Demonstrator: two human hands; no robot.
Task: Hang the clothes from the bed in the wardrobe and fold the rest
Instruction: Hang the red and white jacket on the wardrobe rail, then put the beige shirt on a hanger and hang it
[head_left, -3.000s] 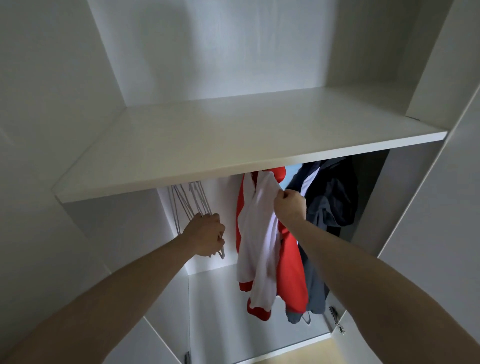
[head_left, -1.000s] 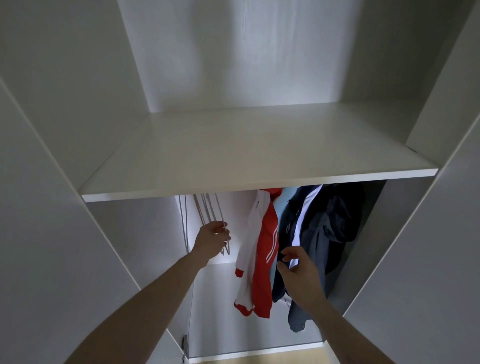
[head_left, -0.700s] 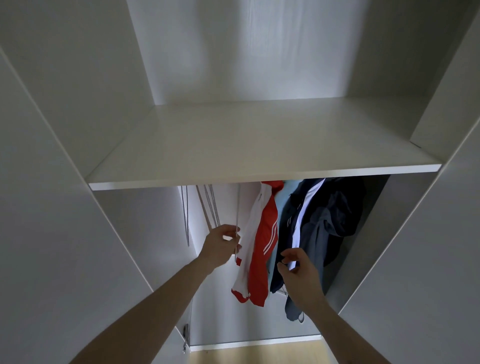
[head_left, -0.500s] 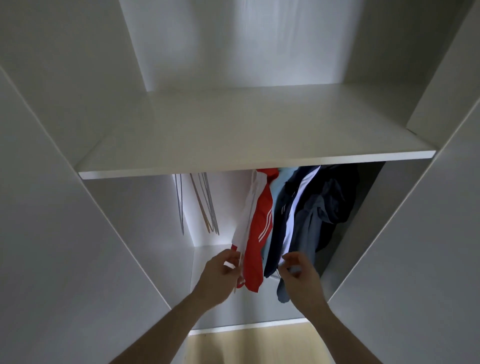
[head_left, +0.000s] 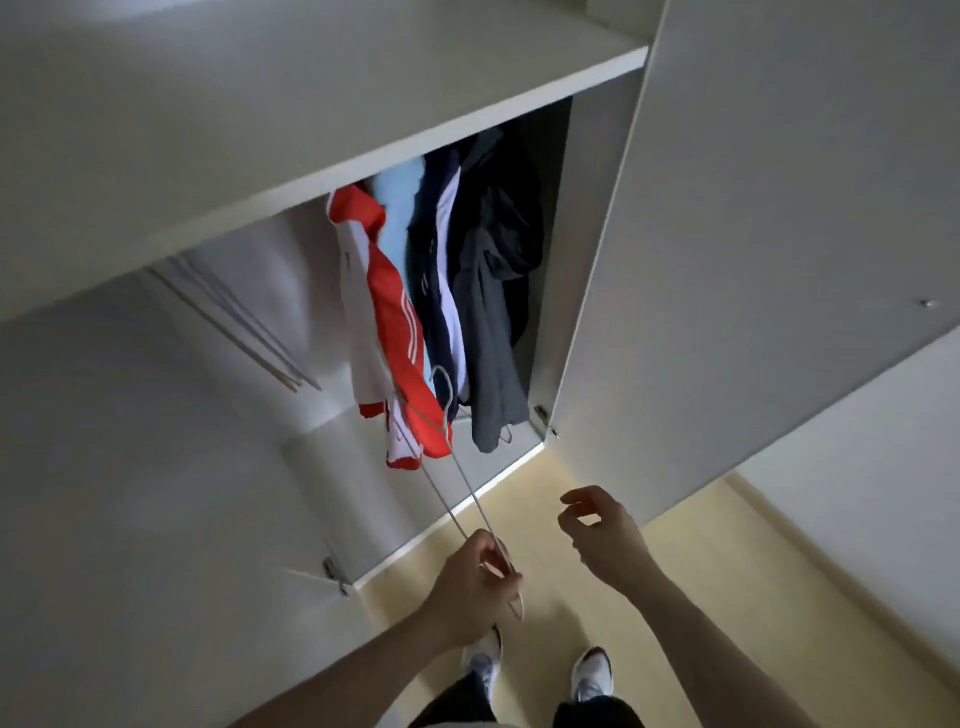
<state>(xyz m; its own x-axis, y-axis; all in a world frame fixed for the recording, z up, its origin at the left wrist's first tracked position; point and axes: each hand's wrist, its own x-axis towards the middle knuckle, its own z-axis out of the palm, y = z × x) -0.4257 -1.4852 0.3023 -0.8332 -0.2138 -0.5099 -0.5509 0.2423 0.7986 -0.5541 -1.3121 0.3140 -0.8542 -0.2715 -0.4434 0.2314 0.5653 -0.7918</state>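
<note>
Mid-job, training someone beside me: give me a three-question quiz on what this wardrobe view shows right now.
1. True or false: the left hand grips an empty wire hanger.
2. The right hand is: A) holding the red and white jacket; B) open, holding nothing; C) on the wardrobe door.
3. What hangs furthest right on the rail?

Key: 1 true. 2 B. 3 the dark grey garment.
</note>
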